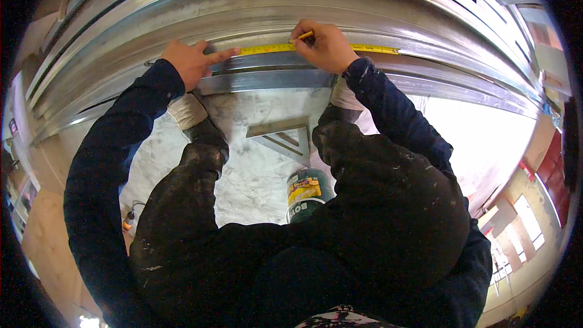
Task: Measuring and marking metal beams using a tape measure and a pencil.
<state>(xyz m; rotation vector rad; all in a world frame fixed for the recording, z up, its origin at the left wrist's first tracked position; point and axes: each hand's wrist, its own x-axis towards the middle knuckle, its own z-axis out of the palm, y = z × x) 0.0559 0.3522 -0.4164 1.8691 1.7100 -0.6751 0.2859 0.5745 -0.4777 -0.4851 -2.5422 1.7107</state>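
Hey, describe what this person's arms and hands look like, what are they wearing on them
Both arms are covered by long dark navy sleeves, close-fitting to the wrists. The right sleeve shows small pale flecks near the cuff, like paint or dust. The left hand and right hand are bare: no gloves, and no watch or rings visible.

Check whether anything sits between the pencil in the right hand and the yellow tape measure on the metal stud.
Nothing visible does. The right hand holds the yellow pencil right at the yellow tape measure, while the left hand pins the tape against the grey metal stud.

Concrete floor (255, 176): metal studs (291, 6), speed square (282, 140), can (306, 191).
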